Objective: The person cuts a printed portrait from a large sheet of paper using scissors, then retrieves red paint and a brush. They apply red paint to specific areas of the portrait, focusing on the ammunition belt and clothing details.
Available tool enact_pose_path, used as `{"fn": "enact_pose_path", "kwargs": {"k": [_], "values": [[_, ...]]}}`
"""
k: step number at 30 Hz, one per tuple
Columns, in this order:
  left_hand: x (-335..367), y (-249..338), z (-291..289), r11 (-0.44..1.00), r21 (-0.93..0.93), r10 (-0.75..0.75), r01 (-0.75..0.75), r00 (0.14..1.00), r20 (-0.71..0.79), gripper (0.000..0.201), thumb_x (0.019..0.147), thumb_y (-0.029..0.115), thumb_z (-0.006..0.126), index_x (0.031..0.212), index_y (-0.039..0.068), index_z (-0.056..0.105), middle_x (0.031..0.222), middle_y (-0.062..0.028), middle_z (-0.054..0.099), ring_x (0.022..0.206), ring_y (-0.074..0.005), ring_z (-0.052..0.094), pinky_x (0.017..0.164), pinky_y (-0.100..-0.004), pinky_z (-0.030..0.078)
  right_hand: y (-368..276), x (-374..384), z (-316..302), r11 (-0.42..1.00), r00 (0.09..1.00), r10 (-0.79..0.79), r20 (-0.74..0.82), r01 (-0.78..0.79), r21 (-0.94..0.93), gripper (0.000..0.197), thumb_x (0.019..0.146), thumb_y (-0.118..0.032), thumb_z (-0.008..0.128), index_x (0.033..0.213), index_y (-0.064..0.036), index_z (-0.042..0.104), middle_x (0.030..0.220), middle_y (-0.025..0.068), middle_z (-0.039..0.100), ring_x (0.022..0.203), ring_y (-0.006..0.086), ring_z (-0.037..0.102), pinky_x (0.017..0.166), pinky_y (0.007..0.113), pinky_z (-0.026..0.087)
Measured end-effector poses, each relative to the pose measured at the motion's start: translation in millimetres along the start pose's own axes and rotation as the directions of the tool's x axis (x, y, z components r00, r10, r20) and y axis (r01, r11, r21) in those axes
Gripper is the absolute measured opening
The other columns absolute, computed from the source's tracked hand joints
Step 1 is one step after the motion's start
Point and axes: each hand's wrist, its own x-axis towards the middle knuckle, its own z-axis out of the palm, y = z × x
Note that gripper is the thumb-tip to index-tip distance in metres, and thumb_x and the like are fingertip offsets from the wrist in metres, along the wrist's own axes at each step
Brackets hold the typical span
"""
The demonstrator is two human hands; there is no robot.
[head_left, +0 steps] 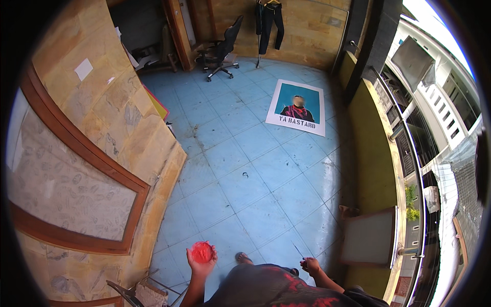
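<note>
My left hand (201,268) is closed around a small round cup of red paint (203,250), holding it level at the lower middle. The red fill shows from above, with some red along the rim by my fingers. At the lower right, my right hand (310,265) pinches a thin paintbrush (298,250) that points up and to the left, away from my body. Its tip is too small to make out. Cup and brush are well apart. Ahead on the floor lies a large white-bordered poster (276,110) with a teal picture of a person in red and black.
Blue tiles (245,176) cover the floor. A black office chair (225,48) and hanging dark trousers (270,25) are at the back. A stone wall with a framed window (76,189) runs along the left. On the right stand a low wall (376,153) and a leaning framed panel (369,238).
</note>
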Motion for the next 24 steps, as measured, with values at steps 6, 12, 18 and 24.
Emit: {"fn": "enact_pose_path", "kwargs": {"k": [6, 12, 18, 24], "values": [[51.2, 97.8, 29.2, 0.993, -0.055, 0.103, -0.100, 0.994, 0.041, 0.089, 0.077, 0.076, 0.056, 0.131, 0.006, 0.051, 0.116, -0.0190, 0.061, 0.097, -0.0326, 0.058, 0.080, -0.0408, 0.047, -146.5, 24.4, 230.7, 0.964, 0.897, -0.134, 0.420, 0.216, -0.156, 0.015, 0.096, -0.015, 0.051, 0.106, -0.0054, 0.058, 0.091, 0.0103, 0.068, 0.075, 0.0178, 0.064, 0.066, 0.031, 0.052], [169.6, 125.3, 70.6, 0.978, -0.177, 0.120, -0.114, 0.992, 0.028, 0.088, 0.078, 0.076, 0.054, 0.132, 0.006, 0.050, 0.117, -0.0196, 0.060, 0.096, -0.0327, 0.058, 0.081, -0.0410, 0.047, -194.0, 141.7, 368.4, 0.925, 0.543, -0.297, 0.785, 0.369, 0.095, 0.017, 0.096, -0.012, 0.051, 0.111, -0.0037, 0.057, 0.098, 0.0100, 0.067, 0.081, 0.0181, 0.064, 0.071, 0.031, 0.053], [282.7, 170.2, 147.3, 0.992, -0.128, 0.001, 0.001, 1.000, 0.019, 0.093, 0.080, 0.077, 0.050, 0.137, 0.004, 0.044, 0.135, -0.0215, 0.048, 0.099, -0.0320, 0.056, 0.085, -0.0418, 0.046, -344.6, 144.2, 504.1, 0.988, 0.544, -0.063, 0.837, 0.155, -0.027, 0.020, 0.097, -0.015, 0.053, 0.115, -0.0057, 0.056, 0.108, 0.0061, 0.067, 0.090, 0.0147, 0.063, 0.080, 0.029, 0.051], [411.8, 250.3, 233.9, 0.995, -0.054, 0.084, -0.079, 0.992, 0.099, 0.096, 0.080, 0.077, 0.050, 0.141, 0.005, 0.037, 0.147, -0.0220, 0.036, 0.101, -0.0338, 0.058, 0.085, -0.0431, 0.049, -525.2, 81.9, 632.3, 0.942, 0.537, 0.050, 0.842, 0.255, -0.218, 0.022, 0.098, -0.021, 0.054, 0.115, -0.0074, 0.056, 0.111, 0.0025, 0.066, 0.091, 0.0111, 0.059, 0.083, 0.027, 0.048]]}}
